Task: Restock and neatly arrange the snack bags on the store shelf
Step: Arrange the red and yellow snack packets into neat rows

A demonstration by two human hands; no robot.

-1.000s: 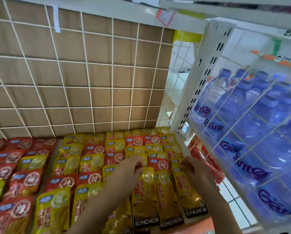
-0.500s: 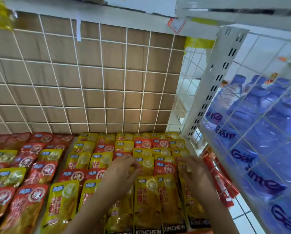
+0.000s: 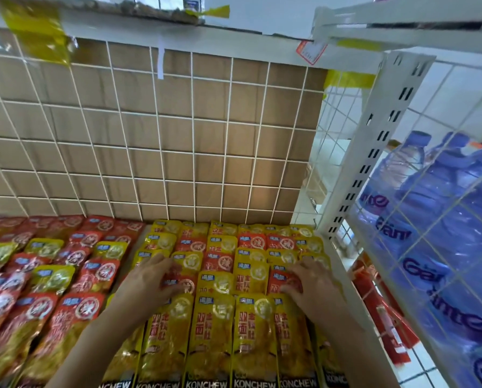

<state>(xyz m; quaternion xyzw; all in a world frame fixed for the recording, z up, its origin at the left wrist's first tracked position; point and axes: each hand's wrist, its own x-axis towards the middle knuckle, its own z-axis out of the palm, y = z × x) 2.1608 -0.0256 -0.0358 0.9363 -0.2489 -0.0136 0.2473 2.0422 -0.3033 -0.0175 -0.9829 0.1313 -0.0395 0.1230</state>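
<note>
Head view of a store shelf (image 3: 123,278) covered with flat snack bags (image 3: 210,336) laid in overlapping rows that run from the front edge back to a white wire grid (image 3: 178,141). Brown cardboard (image 3: 139,127) stands behind the grid.

- **Right block:** mostly yellow packs, with several red ones mixed into the middle rows. The 4 front packs lie side by side with their printed faces up.
- **Left block:** red bags (image 3: 90,308) and yellow-green ones alternate in looser rows, separated from the right block by a narrow strip of bare shelf.
- **Left hand (image 3: 150,278):** lies palm down on the second and third rows of the right block. Its fingers (image 3: 161,260) are straight and slightly spread, resting on a yellow pack and a red one, and the thumb touches the top edge of a front yellow pack.
- **Right hand (image 3: 314,284):** rests near the right edge of the same block. Its fingers (image 3: 290,287) are bent down onto a red pack just behind the front row. Whether they pinch that pack or only press on it cannot be told from this angle.
- **Surroundings:** to the right a white slotted upright (image 3: 374,152) carries a wire side panel. Blue water bottles (image 3: 444,208) are stacked behind the panel, with red packets (image 3: 385,317) below them. A red price tag (image 3: 311,53) hangs from the shelf above.
</note>
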